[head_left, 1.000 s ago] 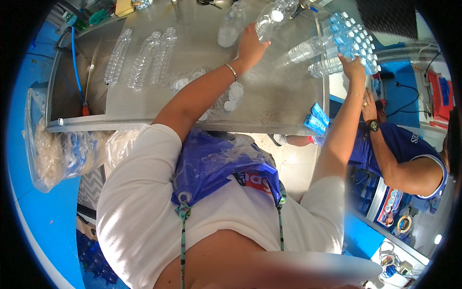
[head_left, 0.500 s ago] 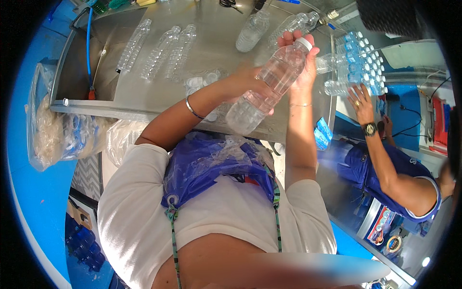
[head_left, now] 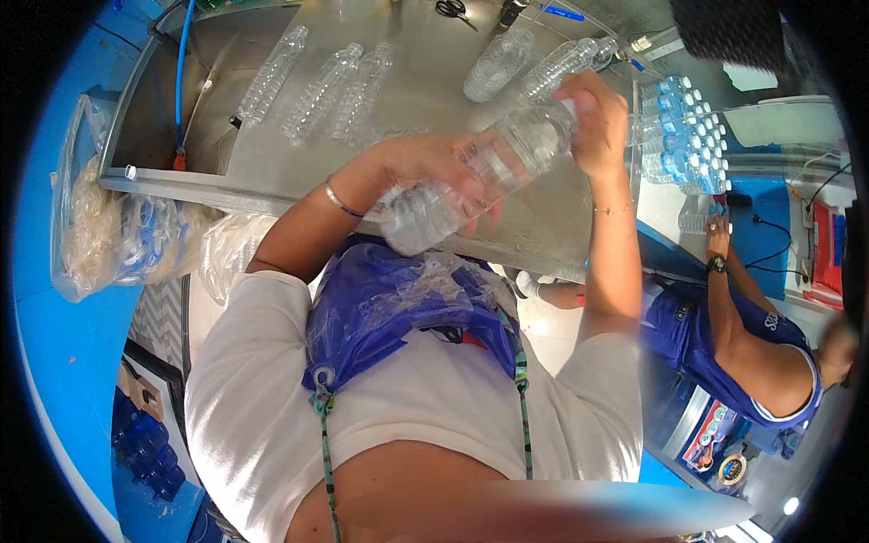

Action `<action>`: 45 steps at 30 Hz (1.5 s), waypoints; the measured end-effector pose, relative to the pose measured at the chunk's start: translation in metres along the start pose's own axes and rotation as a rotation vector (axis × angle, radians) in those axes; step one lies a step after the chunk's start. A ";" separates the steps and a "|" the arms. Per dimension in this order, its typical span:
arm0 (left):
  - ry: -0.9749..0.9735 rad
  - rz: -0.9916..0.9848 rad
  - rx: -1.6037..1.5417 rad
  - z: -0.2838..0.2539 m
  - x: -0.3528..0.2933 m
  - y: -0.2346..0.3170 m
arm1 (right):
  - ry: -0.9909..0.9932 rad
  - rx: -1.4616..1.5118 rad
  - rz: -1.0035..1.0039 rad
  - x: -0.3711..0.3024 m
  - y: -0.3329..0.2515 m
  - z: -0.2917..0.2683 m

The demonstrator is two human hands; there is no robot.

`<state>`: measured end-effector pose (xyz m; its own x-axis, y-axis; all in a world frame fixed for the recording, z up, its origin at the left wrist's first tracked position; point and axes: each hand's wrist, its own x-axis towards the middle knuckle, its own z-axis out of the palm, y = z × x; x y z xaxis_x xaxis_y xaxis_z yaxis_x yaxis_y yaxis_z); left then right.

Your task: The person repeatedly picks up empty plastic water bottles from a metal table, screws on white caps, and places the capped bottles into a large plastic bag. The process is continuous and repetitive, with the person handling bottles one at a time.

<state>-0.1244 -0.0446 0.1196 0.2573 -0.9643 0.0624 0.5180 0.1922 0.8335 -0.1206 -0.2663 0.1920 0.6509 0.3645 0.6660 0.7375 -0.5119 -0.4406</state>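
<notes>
A clear plastic bottle [head_left: 529,145] is held tilted above the near edge of the steel counter, its base toward the lower left. My left hand [head_left: 444,172] is wrapped round the bottle's body. At the neck, the fingers of my right hand [head_left: 596,122] close over the white cap, which is mostly hidden. Behind my left arm lie clear bottles [head_left: 323,90] in a row on the counter [head_left: 416,81]. Another clear bottle [head_left: 498,65] lies beyond my hands, with further bottles [head_left: 566,68] to its right.
A steel sink [head_left: 204,90] with a blue hose [head_left: 182,81] is at left. Scissors [head_left: 455,12] lie at the far edge. Capped bottles [head_left: 679,136] stand grouped at right, near a co-worker's hand [head_left: 718,237] holding a bottle. Plastic bags [head_left: 136,235] hang at left.
My right hand has moved from supporting the bottle's neck to gripping over its cap. The bottle has tilted flatter, its base shifting left. The co-worker's hand has drawn back from the grouped bottles.
</notes>
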 end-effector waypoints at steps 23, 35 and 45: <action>0.684 0.035 1.202 0.008 0.024 -0.021 | -0.124 0.075 0.640 -0.042 0.016 0.004; 1.113 0.200 1.674 -0.079 -0.019 -0.016 | 0.262 -0.701 0.890 -0.135 0.062 -0.100; 1.404 0.026 1.668 -0.110 -0.062 0.007 | 0.107 -1.105 0.877 -0.176 0.235 -0.214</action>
<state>-0.0470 0.0369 0.0611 0.9146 -0.0910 0.3939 -0.2837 -0.8386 0.4650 -0.1006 -0.6173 0.1006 0.7642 -0.4199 0.4896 -0.4451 -0.8927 -0.0709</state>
